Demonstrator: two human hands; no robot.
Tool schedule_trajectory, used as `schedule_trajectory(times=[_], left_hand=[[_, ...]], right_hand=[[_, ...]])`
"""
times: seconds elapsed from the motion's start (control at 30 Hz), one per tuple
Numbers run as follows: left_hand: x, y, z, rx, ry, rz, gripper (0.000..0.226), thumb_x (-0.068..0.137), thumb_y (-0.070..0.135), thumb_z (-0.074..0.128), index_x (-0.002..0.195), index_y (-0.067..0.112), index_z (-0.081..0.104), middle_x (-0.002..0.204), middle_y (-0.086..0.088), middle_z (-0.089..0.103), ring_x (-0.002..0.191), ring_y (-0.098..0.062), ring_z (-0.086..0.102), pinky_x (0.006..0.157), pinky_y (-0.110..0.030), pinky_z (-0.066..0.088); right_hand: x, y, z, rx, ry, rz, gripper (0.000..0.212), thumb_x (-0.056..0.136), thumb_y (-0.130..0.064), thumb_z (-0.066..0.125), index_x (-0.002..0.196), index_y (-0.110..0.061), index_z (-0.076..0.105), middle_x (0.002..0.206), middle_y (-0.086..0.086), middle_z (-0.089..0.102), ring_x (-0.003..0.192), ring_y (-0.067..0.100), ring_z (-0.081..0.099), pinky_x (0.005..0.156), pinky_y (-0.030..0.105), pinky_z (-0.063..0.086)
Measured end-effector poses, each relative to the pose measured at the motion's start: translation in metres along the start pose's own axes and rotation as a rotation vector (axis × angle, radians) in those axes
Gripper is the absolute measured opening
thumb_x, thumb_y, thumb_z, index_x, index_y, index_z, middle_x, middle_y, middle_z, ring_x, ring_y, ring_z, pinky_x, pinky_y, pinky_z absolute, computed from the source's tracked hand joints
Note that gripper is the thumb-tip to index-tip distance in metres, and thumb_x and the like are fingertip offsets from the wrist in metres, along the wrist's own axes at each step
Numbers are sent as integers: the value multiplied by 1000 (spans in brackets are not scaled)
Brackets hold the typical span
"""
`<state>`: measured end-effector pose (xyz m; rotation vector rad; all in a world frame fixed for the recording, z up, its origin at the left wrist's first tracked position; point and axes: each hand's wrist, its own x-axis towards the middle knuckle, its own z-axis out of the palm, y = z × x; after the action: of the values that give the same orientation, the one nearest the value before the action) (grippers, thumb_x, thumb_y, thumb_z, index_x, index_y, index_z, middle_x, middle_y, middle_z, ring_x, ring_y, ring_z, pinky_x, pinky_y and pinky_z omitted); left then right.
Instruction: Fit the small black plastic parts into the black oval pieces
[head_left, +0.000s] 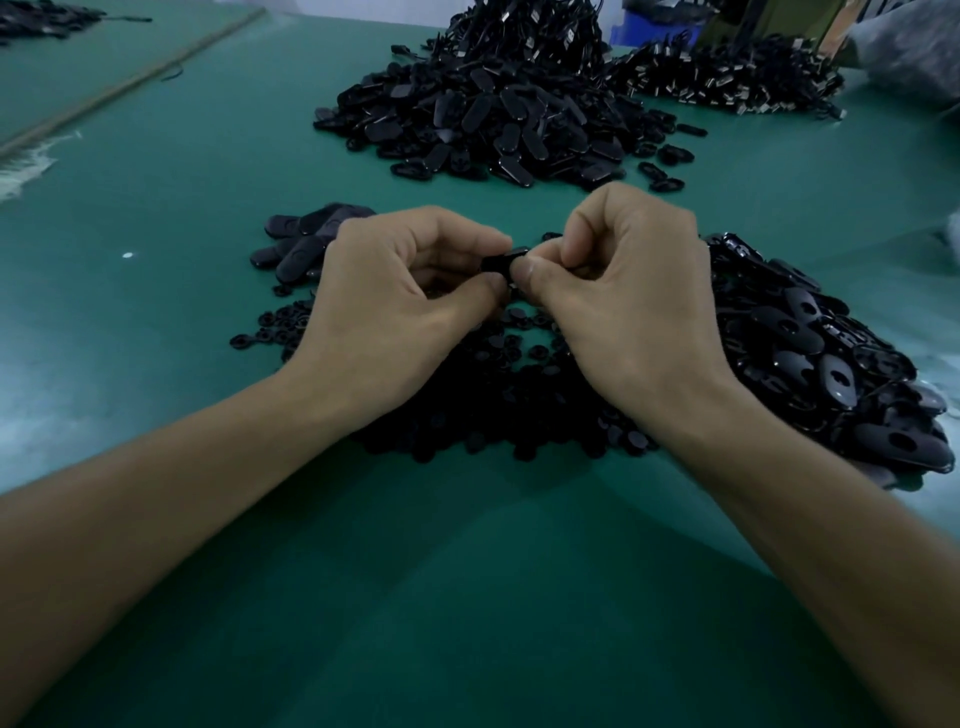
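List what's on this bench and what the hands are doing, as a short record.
surface: green mat
left hand: pinches a black piece
right hand: pinches the same piece from the other side
below hands: small parts, heaped
right of hands: oval pile
left of hands: oval stack, only a few
far side: far heap of black pieces

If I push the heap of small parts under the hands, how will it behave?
Probably it spreads, not slides whole: the heap of small parts is loose, with strays at its left edge. The parts look tiny, so likely light, skidding easily on the mat.
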<state>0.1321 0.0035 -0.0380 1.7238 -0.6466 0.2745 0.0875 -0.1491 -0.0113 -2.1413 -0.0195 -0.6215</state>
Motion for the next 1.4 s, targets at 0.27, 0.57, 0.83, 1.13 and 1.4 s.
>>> schedule_trajectory(times=[0.27, 0.57, 0.83, 1.13, 1.4], left_hand=[[0, -3, 0, 100, 119, 23, 23, 82, 16, 78, 88, 35, 68, 81, 16, 74, 76, -2, 72, 73, -17, 55], [1, -4, -2, 172, 93, -25, 16, 82, 20, 77, 91, 31, 69, 87, 11, 74, 79, -3, 72, 76, -24, 60], [1, -4, -2, -44, 36, -91, 19, 83, 13, 78, 95, 26, 69, 80, 6, 77, 68, -11, 73, 65, -21, 58], [1, -3, -3, -171, -29, -111, 18, 85, 1, 76, 92, 17, 71, 75, 1, 75, 67, -11, 72, 66, -20, 57], [1, -2, -2, -235, -18, -144, 19, 85, -1, 75, 93, 16, 73, 75, 1, 75, 68, -9, 72, 68, -19, 57]], right_hand=[[-5, -1, 7, -27, 33, -108, 37, 85, -5, 74, 66, -28, 52, 72, -7, 68, 65, 6, 65, 56, 16, 52], [-5, 1, 6, -31, -68, -168, 36, 86, -5, 71, 70, -31, 53, 68, -9, 66, 61, 5, 62, 56, 13, 45], [6, 8, -7, 8, -74, -111, 16, 84, -15, 78, 88, -24, 65, 89, -11, 69, 81, 3, 66, 69, 13, 49], [15, 20, -16, 250, -299, 19, 12, 87, -11, 77, 92, -22, 74, 76, -6, 76, 71, 6, 72, 64, 14, 51], [17, 24, -16, 325, -330, 54, 12, 87, -8, 76, 89, -19, 73, 73, -1, 76, 66, 9, 72, 61, 16, 52]])
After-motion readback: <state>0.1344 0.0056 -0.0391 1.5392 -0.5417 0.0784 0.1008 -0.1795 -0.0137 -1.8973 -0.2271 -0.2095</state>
